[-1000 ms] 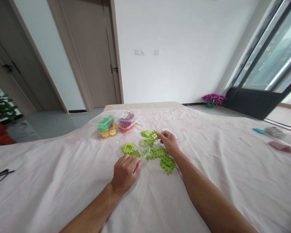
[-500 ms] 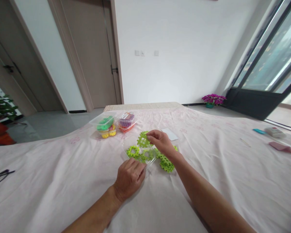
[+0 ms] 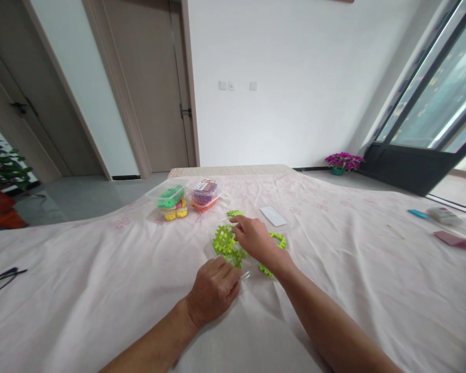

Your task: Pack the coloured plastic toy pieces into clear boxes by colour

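My left hand [image 3: 213, 286] has its fingers curled over the near edge of a clear plastic container [image 3: 210, 239]. Inside the container lie several lime-green toothed building pieces [image 3: 229, 254]. One of them, a square-holed toothed piece [image 3: 222, 237], sits at the left, with the fingertips of my right hand [image 3: 254, 237] closed at its right edge. My right hand covers the container's right part. Another green piece [image 3: 235, 213] shows just beyond the container. More toothed pieces [image 3: 278, 239] lie on the cloth to the right, partly hidden by my right wrist.
Farther left stand clear boxes with green and yellow pieces [image 3: 171, 202] and purple and orange pieces [image 3: 204, 196]. A white card [image 3: 273, 216] lies beyond the right hand. Black-cord glasses or cable [image 3: 2, 280] lie far left; a pink cloth [image 3: 454, 240] lies far right.
My right hand has lowered the toothed piece from upright above the container down into it. The container has shifted slightly right, with my left hand still at its near edge.
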Demonstrator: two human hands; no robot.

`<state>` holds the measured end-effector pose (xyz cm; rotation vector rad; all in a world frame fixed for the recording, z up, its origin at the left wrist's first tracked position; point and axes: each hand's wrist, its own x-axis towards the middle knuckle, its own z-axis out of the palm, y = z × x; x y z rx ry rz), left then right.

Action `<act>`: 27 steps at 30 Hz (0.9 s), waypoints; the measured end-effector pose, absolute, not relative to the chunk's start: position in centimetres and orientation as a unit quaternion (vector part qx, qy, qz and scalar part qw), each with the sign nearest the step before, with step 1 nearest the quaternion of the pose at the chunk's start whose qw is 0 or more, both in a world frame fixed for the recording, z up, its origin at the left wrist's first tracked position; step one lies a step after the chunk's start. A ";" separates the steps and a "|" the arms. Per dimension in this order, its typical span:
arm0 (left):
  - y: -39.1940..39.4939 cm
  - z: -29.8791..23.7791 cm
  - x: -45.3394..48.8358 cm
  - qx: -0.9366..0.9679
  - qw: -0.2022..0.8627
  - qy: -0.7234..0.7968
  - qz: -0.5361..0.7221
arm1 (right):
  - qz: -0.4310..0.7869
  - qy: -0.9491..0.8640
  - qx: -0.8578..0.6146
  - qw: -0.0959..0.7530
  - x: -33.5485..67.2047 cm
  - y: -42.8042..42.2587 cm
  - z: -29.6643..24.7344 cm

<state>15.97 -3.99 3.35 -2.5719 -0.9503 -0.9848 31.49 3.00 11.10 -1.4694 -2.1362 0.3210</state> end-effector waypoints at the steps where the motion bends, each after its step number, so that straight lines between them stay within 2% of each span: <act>1: -4.0 3.4 16.0 -0.878 0.113 -0.322 -0.337 | 0.082 -0.799 -0.551 0.224 31.4 2.8 11.3; 5: -4.0 3.6 16.1 -0.878 0.113 -0.312 -0.345 | 0.015 -0.829 -0.549 0.107 31.2 2.0 11.8; 12: -3.9 3.6 16.2 -0.878 0.110 -0.306 -0.352 | -0.007 -0.885 -0.464 -0.027 30.7 1.0 12.3; 16: -3.8 3.5 16.1 -0.880 0.105 -0.308 -0.345 | -0.012 -0.903 -0.430 -0.025 30.6 0.8 12.2; 21: -3.8 3.4 16.1 -0.880 0.114 -0.306 -0.345 | 0.056 -0.925 -0.376 -0.016 30.7 1.0 11.8; 27: -3.7 3.4 16.2 -0.883 0.108 -0.307 -0.339 | 0.021 -0.910 -0.414 -0.019 30.7 1.1 11.4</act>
